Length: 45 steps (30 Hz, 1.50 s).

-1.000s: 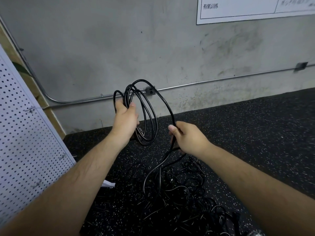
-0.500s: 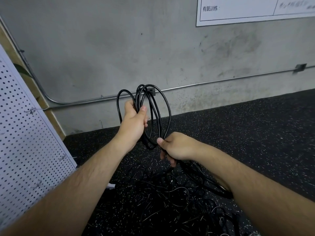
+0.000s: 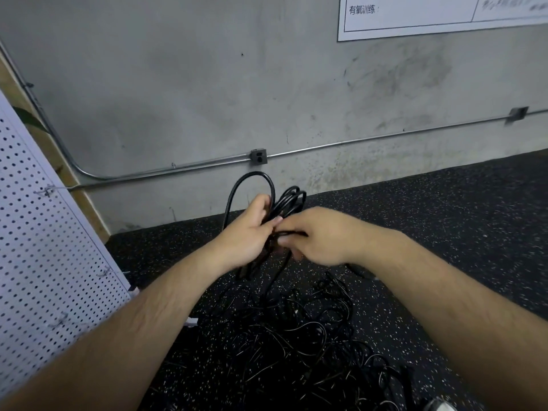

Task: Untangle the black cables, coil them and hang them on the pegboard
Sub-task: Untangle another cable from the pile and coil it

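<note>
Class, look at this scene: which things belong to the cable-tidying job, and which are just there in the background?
Part of the job:
- coil, gripped by the left hand and right hand
- tangle on the floor
- pegboard

Just there:
- socket on the wall
- sign
</note>
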Each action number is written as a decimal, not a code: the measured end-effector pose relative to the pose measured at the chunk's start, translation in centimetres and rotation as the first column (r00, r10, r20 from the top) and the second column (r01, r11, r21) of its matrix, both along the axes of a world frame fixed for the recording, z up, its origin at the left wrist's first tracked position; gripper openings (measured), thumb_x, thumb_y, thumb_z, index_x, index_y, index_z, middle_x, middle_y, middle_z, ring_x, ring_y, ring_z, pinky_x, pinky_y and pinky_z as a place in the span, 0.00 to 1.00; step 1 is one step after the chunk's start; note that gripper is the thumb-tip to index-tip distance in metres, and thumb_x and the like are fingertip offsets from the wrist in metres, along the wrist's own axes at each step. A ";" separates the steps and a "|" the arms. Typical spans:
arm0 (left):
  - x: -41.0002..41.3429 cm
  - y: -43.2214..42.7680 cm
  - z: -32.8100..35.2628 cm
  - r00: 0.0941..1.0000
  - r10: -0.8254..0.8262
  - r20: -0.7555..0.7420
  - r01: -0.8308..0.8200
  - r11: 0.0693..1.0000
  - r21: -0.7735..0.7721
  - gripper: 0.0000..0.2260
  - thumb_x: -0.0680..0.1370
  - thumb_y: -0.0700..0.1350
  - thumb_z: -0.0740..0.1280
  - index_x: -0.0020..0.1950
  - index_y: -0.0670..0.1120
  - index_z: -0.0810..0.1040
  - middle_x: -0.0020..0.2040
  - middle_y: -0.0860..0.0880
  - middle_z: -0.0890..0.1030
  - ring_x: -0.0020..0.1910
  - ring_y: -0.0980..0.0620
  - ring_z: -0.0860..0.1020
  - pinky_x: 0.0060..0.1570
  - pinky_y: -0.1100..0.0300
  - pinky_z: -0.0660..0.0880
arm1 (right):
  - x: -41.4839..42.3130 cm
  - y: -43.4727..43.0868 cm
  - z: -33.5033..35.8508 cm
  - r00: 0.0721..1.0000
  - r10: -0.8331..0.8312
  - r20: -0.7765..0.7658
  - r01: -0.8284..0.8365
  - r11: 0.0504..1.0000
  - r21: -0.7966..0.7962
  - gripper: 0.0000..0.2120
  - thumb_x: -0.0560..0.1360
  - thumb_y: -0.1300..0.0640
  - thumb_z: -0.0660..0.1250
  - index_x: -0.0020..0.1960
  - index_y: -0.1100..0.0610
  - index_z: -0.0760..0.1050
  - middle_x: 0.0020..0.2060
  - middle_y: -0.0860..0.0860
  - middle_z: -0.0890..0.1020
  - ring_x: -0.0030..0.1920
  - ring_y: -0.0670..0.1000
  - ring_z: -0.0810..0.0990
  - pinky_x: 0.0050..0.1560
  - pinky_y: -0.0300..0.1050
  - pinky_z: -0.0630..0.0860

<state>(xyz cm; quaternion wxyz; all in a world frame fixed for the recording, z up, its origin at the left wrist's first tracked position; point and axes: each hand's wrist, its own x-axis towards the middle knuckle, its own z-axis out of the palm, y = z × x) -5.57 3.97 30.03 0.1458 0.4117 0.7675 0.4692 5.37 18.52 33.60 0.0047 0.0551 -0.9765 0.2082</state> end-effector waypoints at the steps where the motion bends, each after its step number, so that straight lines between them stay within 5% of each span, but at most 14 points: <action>1: 0.3 0.0 0.0 1.000 0.002 0.031 -0.002 1.000 0.005 0.03 0.86 0.45 0.58 0.54 0.52 0.68 0.45 0.47 0.83 0.43 0.57 0.80 0.50 0.58 0.74 | 0.0 0.6 0.1 0.999 -0.037 -0.039 0.037 0.999 0.001 0.10 0.84 0.51 0.61 0.47 0.48 0.78 0.36 0.44 0.81 0.36 0.40 0.77 0.43 0.43 0.75; 7: 2.0 0.9 0.8 0.977 0.018 0.213 -0.045 0.991 0.123 0.12 0.84 0.53 0.60 0.55 0.44 0.69 0.33 0.52 0.72 0.30 0.56 0.69 0.32 0.66 0.68 | -0.4 2.9 -1.1 0.968 -0.150 -0.201 0.137 0.988 -0.075 0.12 0.84 0.47 0.62 0.48 0.52 0.78 0.33 0.46 0.83 0.32 0.42 0.78 0.38 0.46 0.77; 12: 1.5 0.8 1.4 0.968 -0.016 0.249 -0.041 0.974 0.221 0.07 0.85 0.48 0.62 0.54 0.44 0.71 0.33 0.54 0.68 0.29 0.56 0.64 0.36 0.62 0.67 | -0.4 4.1 -2.2 0.958 -0.166 -0.232 0.156 0.986 -0.060 0.06 0.79 0.55 0.69 0.49 0.47 0.72 0.37 0.41 0.78 0.39 0.44 0.79 0.38 0.38 0.73; 16: 0.6 0.0 2.5 0.915 -0.070 0.398 -0.099 0.916 0.389 0.06 0.85 0.44 0.61 0.51 0.43 0.70 0.33 0.54 0.68 0.28 0.56 0.64 0.39 0.56 0.72 | 0.0 6.2 -3.3 0.945 -0.299 -0.134 0.293 0.954 -0.063 0.07 0.79 0.46 0.68 0.46 0.48 0.75 0.39 0.45 0.81 0.43 0.50 0.80 0.42 0.44 0.73; 19: 0.1 -0.5 2.9 0.883 -0.108 0.457 -0.150 0.858 0.492 0.08 0.85 0.44 0.62 0.46 0.45 0.70 0.33 0.53 0.67 0.27 0.57 0.64 0.37 0.58 0.72 | 0.3 7.2 -3.3 0.944 -0.330 0.018 0.324 0.914 -0.243 0.21 0.74 0.36 0.69 0.38 0.53 0.79 0.33 0.51 0.81 0.38 0.52 0.80 0.42 0.45 0.70; 21: -0.5 -0.9 3.5 0.859 -0.117 0.497 -0.208 0.808 0.551 0.09 0.85 0.43 0.61 0.45 0.46 0.70 0.33 0.52 0.67 0.26 0.57 0.64 0.35 0.59 0.73 | 0.8 7.2 -3.5 0.948 -0.298 0.115 0.319 0.877 -0.360 0.32 0.70 0.26 0.66 0.31 0.55 0.70 0.28 0.52 0.71 0.31 0.52 0.71 0.42 0.47 0.67; 24: -1.8 -1.8 4.3 0.832 -0.101 0.546 -0.314 0.724 0.614 0.10 0.85 0.43 0.60 0.44 0.47 0.68 0.32 0.53 0.68 0.24 0.58 0.64 0.33 0.62 0.73 | 1.1 7.4 -4.5 0.935 -0.289 0.206 0.354 0.811 -0.465 0.34 0.69 0.20 0.58 0.29 0.51 0.59 0.26 0.49 0.63 0.28 0.50 0.61 0.46 0.45 0.68; 27: -2.8 -2.3 4.2 0.824 -0.028 0.565 -0.392 0.692 0.606 0.10 0.85 0.42 0.60 0.44 0.47 0.67 0.31 0.53 0.68 0.25 0.58 0.64 0.33 0.62 0.72 | 0.7 7.8 -6.0 0.911 -0.346 0.225 0.410 0.820 -0.400 0.29 0.74 0.25 0.57 0.31 0.48 0.63 0.29 0.43 0.66 0.30 0.45 0.65 0.48 0.45 0.69; 32: -3.8 -3.4 4.5 0.806 0.033 0.591 -0.490 0.598 0.634 0.09 0.85 0.43 0.61 0.45 0.48 0.71 0.31 0.54 0.69 0.25 0.58 0.64 0.33 0.63 0.72 | 0.4 8.9 -8.6 0.876 -0.379 0.299 0.420 0.904 -0.083 0.29 0.81 0.34 0.55 0.34 0.54 0.74 0.31 0.47 0.75 0.31 0.47 0.73 0.34 0.41 0.67; 36: -3.1 -2.4 4.0 0.852 0.085 0.517 -0.434 0.667 0.606 0.09 0.86 0.43 0.60 0.45 0.47 0.69 0.32 0.53 0.69 0.26 0.56 0.65 0.37 0.59 0.71 | 0.0 7.8 -9.5 0.868 -0.375 0.326 0.415 0.908 -0.060 0.16 0.84 0.50 0.60 0.41 0.51 0.80 0.34 0.48 0.80 0.36 0.53 0.81 0.34 0.43 0.71; 38: -2.6 -1.7 3.8 0.877 0.055 0.478 -0.372 0.708 0.601 0.09 0.86 0.43 0.60 0.45 0.46 0.67 0.33 0.52 0.69 0.28 0.56 0.64 0.38 0.58 0.70 | -0.5 6.8 -9.3 0.897 -0.307 0.317 0.380 0.903 -0.201 0.13 0.83 0.62 0.59 0.47 0.47 0.77 0.43 0.49 0.82 0.50 0.60 0.84 0.41 0.51 0.75; 40: -2.1 -1.2 3.7 0.886 0.020 0.464 -0.327 0.736 0.593 0.09 0.86 0.44 0.60 0.46 0.46 0.66 0.33 0.52 0.69 0.28 0.55 0.64 0.38 0.58 0.70 | -0.7 5.3 -8.1 0.942 -0.191 0.277 0.304 0.838 -0.454 0.24 0.77 0.72 0.56 0.60 0.47 0.76 0.54 0.47 0.82 0.61 0.58 0.81 0.49 0.49 0.76; 43: -1.7 -0.5 3.2 0.888 0.005 0.460 -0.309 0.747 0.588 0.09 0.86 0.44 0.60 0.46 0.46 0.67 0.33 0.52 0.68 0.28 0.55 0.64 0.37 0.59 0.72 | -0.9 2.6 -6.0 0.975 0.012 0.220 0.156 0.668 -0.728 0.27 0.71 0.67 0.61 0.67 0.49 0.73 0.62 0.46 0.83 0.67 0.48 0.78 0.69 0.48 0.71; 45: -1.8 -0.4 3.2 0.887 0.009 0.461 -0.314 0.746 0.588 0.10 0.86 0.45 0.60 0.45 0.46 0.67 0.33 0.52 0.69 0.28 0.55 0.64 0.37 0.59 0.72 | -0.7 1.2 -5.4 0.974 0.077 0.212 0.115 0.642 -0.758 0.15 0.78 0.64 0.62 0.63 0.55 0.75 0.56 0.50 0.86 0.60 0.49 0.83 0.69 0.48 0.70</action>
